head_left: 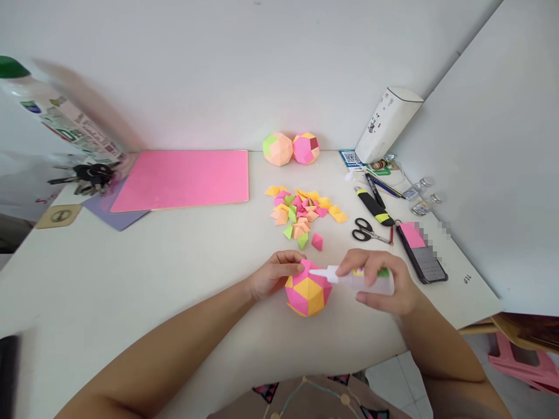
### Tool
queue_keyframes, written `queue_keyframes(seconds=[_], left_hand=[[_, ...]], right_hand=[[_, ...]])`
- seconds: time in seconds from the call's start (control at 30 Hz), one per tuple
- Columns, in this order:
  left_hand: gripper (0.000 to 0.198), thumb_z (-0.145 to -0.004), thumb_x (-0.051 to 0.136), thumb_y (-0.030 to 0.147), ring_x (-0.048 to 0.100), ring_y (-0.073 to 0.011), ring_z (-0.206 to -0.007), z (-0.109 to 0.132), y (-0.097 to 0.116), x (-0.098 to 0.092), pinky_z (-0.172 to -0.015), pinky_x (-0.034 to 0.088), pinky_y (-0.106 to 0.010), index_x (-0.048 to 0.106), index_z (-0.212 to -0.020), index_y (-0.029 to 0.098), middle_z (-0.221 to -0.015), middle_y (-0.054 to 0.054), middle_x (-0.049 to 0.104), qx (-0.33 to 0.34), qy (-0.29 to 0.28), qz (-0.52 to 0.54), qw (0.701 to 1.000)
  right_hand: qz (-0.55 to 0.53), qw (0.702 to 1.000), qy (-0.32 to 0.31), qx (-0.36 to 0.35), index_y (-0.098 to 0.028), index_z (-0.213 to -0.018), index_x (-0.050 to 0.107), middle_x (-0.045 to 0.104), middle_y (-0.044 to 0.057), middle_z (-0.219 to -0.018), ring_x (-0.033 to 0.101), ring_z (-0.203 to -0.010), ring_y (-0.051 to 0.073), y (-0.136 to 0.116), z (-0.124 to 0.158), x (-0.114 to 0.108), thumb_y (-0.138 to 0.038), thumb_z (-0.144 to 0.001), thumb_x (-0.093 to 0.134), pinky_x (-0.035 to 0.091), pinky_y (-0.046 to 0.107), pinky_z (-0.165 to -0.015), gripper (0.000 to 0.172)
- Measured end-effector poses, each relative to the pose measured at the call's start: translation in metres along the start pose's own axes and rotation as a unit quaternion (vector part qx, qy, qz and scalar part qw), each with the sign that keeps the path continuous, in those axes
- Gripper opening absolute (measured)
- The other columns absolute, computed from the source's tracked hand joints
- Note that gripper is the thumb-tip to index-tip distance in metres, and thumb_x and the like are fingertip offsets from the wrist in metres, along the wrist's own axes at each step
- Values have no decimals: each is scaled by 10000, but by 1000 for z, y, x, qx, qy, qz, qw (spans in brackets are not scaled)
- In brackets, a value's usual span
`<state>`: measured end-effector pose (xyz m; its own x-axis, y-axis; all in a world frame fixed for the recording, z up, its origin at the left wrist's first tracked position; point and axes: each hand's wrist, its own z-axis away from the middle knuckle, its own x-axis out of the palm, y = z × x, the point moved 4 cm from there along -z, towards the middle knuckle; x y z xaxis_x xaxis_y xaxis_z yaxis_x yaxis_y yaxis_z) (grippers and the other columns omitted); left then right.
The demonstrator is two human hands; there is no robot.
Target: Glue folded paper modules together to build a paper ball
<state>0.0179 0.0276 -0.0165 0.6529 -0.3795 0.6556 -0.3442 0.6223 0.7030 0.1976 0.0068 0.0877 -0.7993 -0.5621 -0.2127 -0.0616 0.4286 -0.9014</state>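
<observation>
A pink and orange faceted paper ball (pixel 308 295) is at the table's front middle, held at its upper left by my left hand (pixel 276 272), thumb and fingers closed on the paper. My right hand (pixel 388 280) is wrapped round a clear glue bottle (pixel 360 281) with a white nozzle. The bottle lies sideways in the air, its thin tip pointing left at the pink top of the ball; I cannot tell whether it touches. Beyond the ball lies a loose heap of small folded paper pieces (pixel 301 203) in orange, pink, green and peach. A single pink piece (pixel 317 241) lies nearest the ball.
Two finished paper balls (pixel 278 149) sit against the wall. Pink paper sheets (pixel 187 180) lie at left, near keys (pixel 94 176) and a tall bottle (pixel 65 113). At right are scissors (pixel 369 231), a cutter (pixel 374 206), a phone (pixel 423 253), glass vials (pixel 425 203) and a white container (pixel 386 125).
</observation>
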Motion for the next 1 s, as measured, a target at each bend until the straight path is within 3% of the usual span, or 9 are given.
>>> queue_keyframes(seconds=[0.07,0.17,0.37,0.73,1.0], left_hand=[[89,-686,687,227,541,-134,-672,0,1,2,-648,403,-269,654,-712,148,-698,-13,573,14,-23,-9,1000],[93,-703,675,231,509,-121,-659,1,2,5,-642,383,-263,648,-680,144,-695,-7,538,23,-44,-22,998],[95,-700,681,239,495,-126,-669,1,4,7,-644,372,-268,659,-684,148,-708,-9,527,30,-50,-32,998],[103,-723,668,238,471,-118,-654,1,2,5,-604,342,-256,648,-692,142,-708,-10,495,31,-62,-50,996],[127,-728,658,237,453,-110,-625,1,2,5,-594,338,-254,612,-669,135,-671,-2,476,24,-67,-41,997]], right_hand=[[-80,994,36,67,-208,-851,465,653,123,-1007,611,-851,196,14,0,-5,-153,-713,680,483,302,-627,261],[-175,968,80,159,-217,-877,438,647,96,-984,595,-570,121,36,0,-7,-240,-712,707,415,218,-426,317],[-255,931,120,231,-222,-873,430,657,39,-909,543,-427,82,56,-4,-3,-297,-705,707,330,179,-324,333],[-222,931,157,243,-215,-875,441,685,29,-868,482,-354,55,57,-2,-7,-263,-758,645,291,173,-279,240],[-262,929,167,199,-248,-963,466,662,46,-941,445,-399,47,52,-4,-14,-422,-752,646,267,176,-312,327]])
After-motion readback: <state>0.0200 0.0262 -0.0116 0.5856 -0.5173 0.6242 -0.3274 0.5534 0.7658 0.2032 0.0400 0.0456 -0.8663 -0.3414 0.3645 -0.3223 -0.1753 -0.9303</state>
